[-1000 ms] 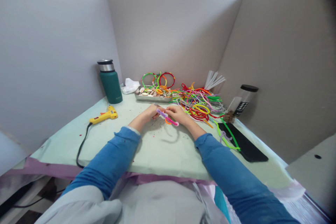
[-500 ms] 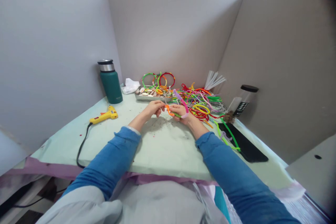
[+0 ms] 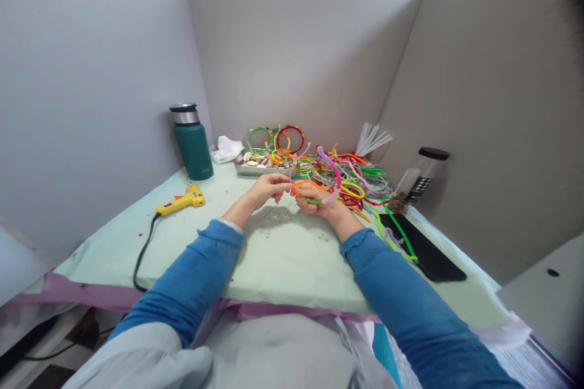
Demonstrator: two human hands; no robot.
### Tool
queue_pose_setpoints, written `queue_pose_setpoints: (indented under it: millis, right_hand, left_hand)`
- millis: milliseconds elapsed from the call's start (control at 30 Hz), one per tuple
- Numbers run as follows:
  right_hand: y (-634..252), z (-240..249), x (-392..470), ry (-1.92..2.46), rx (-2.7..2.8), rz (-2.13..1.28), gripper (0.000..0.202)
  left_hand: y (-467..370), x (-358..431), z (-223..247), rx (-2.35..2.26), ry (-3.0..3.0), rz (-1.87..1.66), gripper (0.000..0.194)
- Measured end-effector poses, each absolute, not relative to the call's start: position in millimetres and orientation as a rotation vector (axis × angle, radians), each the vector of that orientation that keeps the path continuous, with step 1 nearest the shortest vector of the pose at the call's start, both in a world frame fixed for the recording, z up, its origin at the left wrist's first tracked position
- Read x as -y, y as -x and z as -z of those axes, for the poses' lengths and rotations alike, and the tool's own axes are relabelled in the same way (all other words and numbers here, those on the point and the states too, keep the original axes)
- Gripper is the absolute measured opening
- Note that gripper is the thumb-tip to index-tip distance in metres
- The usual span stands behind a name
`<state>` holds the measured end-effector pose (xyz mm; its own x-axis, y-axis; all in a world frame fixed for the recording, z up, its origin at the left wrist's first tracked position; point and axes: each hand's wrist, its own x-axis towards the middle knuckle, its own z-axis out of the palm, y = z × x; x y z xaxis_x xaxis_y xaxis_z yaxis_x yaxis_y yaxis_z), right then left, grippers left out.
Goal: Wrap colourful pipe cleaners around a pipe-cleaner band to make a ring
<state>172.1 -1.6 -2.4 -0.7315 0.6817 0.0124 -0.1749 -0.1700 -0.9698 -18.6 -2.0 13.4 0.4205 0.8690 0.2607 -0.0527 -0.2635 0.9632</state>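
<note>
Between my hands, above the table [image 3: 283, 267], is a curved fuzzy pipe cleaner [image 3: 338, 179] in orange, green, pink and lilac. My right hand [image 3: 316, 202] is closed on it, with the pink and lilac part arching up over the wrist side. The fingers of my left hand [image 3: 269, 188] are pinched at the orange end, close to the right fingertips. A thin pale strand seems to stick up there, too small to make out. Just beyond my hands stands a metal tray [image 3: 267, 171] of shell-like pieces.
Finished-looking fuzzy rings [image 3: 291, 127] lean behind the tray. A heap of coloured pipe cleaners [image 3: 360, 179] lies to the right, near white glue sticks [image 3: 371, 140]. At left are a yellow glue gun [image 3: 180, 201] with its cord and a green bottle [image 3: 194, 149]. A black phone-like slab [image 3: 429, 252] lies right.
The pipe cleaner has turned in my right hand, its pink and lilac arc swinging up and to the right. The orange part now forms a wider curve. My left hand moved slightly right.
</note>
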Motion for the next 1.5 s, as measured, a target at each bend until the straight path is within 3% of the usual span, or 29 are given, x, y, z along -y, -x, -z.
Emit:
queue_pose_setpoints:
  millis: [367,733,967,1500]
  right_hand:
    - [-168.1,6.0,-2.7,0.688,1.503,-1.86,0.026]
    - [-162.5,11.1,-5.2,0.785,1.551,-1.716,0.034]
    - [-160.1,16.4,-7.5,0.829,1.605,-1.651,0.034]
    - [-162.8,11.6,-3.1,0.911,1.536,-1.613,0.021]
  left_hand:
    - [12.1,3.0,-13.5,-0.807,-1.645,-1.158,0.029]
    - [2.9,4.7,-11.8,-1.082,-1.664,-1.226,0.006]
    - [-0.7,3.6,-9.3,-1.197,-1.657,-1.227,0.012]
    - [13.7,-1.7,-12.0,-1.354,-2.092,-0.87,0.028]
